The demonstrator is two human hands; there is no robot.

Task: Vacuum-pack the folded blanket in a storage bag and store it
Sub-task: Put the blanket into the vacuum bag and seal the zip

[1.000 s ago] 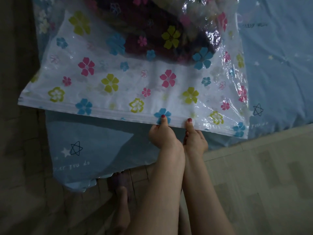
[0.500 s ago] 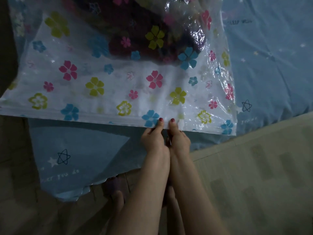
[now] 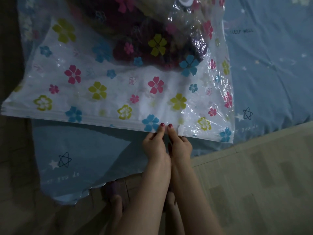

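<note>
Step in hand, by judgement: sealing of the zip strip [image 3: 101, 117] along the mouth of the clear plastic storage bag printed with coloured flowers [image 3: 108, 85]; the strip is pinched by the left hand [image 3: 155, 145] and right hand [image 3: 180, 144], thumbs side by side on top; next move calls for pressing onward along the unsealed run; the bag is laid on the blue star-print bed [image 3: 271, 65], mouth toward the person, long axis running away; the dark folded blanket [image 3: 149, 36] is seen inside, at the far end.
</note>
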